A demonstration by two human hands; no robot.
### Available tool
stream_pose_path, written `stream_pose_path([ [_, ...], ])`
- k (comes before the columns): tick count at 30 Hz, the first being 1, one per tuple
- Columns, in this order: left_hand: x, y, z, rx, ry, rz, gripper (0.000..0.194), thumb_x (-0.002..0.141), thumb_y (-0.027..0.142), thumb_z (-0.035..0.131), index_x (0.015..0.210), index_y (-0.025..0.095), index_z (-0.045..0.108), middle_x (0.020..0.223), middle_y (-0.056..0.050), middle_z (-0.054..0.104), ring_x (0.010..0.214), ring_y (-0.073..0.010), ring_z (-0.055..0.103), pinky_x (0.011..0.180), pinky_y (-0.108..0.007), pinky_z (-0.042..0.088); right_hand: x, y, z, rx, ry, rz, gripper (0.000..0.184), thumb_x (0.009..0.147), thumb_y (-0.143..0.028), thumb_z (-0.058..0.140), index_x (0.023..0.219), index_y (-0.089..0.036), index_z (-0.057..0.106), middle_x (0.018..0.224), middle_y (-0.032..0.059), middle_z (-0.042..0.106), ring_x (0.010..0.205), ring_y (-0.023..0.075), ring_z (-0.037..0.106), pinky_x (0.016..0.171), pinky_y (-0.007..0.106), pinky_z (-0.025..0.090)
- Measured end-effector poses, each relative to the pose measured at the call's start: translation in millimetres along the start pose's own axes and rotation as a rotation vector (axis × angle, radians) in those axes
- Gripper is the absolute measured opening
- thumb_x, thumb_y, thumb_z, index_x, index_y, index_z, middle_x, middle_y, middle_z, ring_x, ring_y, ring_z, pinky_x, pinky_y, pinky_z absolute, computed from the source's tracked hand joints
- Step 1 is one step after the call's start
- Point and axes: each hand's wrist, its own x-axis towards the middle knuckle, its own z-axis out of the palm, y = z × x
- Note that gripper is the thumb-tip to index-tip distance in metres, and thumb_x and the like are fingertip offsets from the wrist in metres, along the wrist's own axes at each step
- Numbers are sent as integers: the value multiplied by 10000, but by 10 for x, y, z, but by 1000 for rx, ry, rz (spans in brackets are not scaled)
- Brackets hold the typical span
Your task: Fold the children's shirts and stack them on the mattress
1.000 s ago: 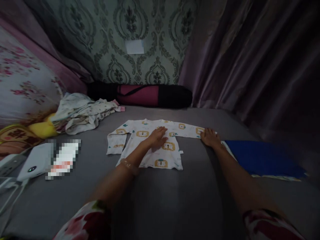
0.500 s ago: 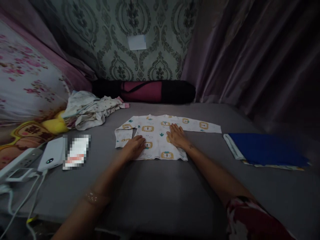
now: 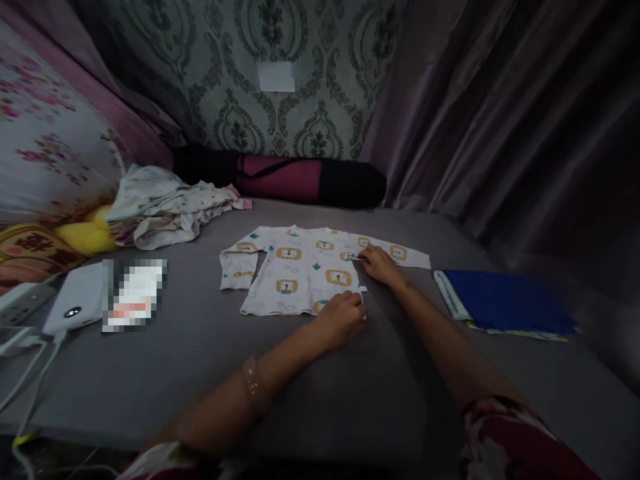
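Observation:
A small white long-sleeved shirt [image 3: 305, 273] with yellow lion faces and green leaves lies spread on the grey surface. Its left sleeve bends down towards the hem, while the right one stretches out sideways. At the shirt's lower right corner, my left hand [image 3: 343, 319] has its fingers closed on the hem. My right hand [image 3: 379, 265] pinches the right side edge just under the outstretched sleeve. A small white tag sticks out of the side seam between both hands.
Right of the shirt lies a folded blue cloth stack [image 3: 510, 300]. A crumpled clothes pile [image 3: 165, 207] sits at the back left, near a yellow plush [image 3: 87, 237]. A white power bank [image 3: 77, 300], cables and a power strip [image 3: 23, 301] occupy the left. Behind lies a black-and-maroon roll bag [image 3: 280, 179].
My left hand has moved from the shirt's left side across to its lower right corner. My right hand has slid from the chest to the right side edge. Both flat hands have closed.

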Motion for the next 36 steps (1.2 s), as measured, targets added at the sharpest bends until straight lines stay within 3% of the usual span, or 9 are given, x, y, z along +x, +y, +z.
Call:
stream_pose_path([
  [5,84,84,29,70,-52,-138,208,936,265,490,1031,136,622,1088,-115,612,1039,-237,557,882,-340,469,-17,8,-41,-101,-41,-120,253,951,-172,451,1071,-164,674,1085,92,649,1064,202,544,938,293,390],
  [9,80,130,100,115,-25,-155,230,948,219,428,954,137,644,1009,-112,630,991,-237,566,846,-354,470,9,44,-79,-138,-64,-183,292,935,-112,430,1107,-175,656,1131,89,637,1091,199,535,930,287,381],
  [14,97,128,233,82,144,-157,196,905,197,469,829,150,643,882,-103,637,956,-250,554,857,-384,433,61,43,-133,-226,-82,-213,303,905,-66,426,1084,-172,647,1139,97,629,1075,218,541,907,308,378],
  [19,104,31,313,-234,316,-286,192,915,236,456,845,173,624,813,-47,636,783,-166,584,741,-282,437,124,96,-132,-309,10,-189,317,924,-59,381,1097,-160,627,1178,115,612,1086,234,528,916,336,357],
  [23,118,-29,357,-347,267,-191,173,892,225,487,827,180,642,798,-36,631,788,-156,590,721,-254,441,148,126,-94,-322,23,-167,316,947,-92,366,1134,-158,612,1203,131,598,1102,244,513,912,350,352],
  [29,119,15,318,-287,211,-67,199,897,207,494,825,193,679,847,-45,654,862,-164,605,789,-260,460,161,-3,-156,-300,-9,-57,321,935,-88,367,1074,-145,650,1151,143,631,1088,251,537,909,355,368],
  [32,96,25,305,-187,324,-235,243,937,249,441,905,191,675,958,-68,674,944,-194,610,854,-318,469,166,-217,-152,-267,-3,21,330,913,-75,377,1060,-108,670,1198,174,621,1144,269,527,992,381,329],
  [34,76,-1,333,-64,408,-400,284,942,225,401,1076,161,643,1171,-120,640,1141,-249,558,960,-397,438,160,-426,-81,-191,1,8,363,914,-99,385,1192,-60,616,1327,197,551,1261,282,455,1071,386,269],
  [36,57,-49,397,37,403,-508,381,934,236,405,1253,93,555,1374,-191,518,1326,-313,420,1061,-479,360,144,-651,33,-65,-39,-25,472,939,-163,371,1383,-20,448,1478,204,399,1385,272,319,1131,378,203],
])
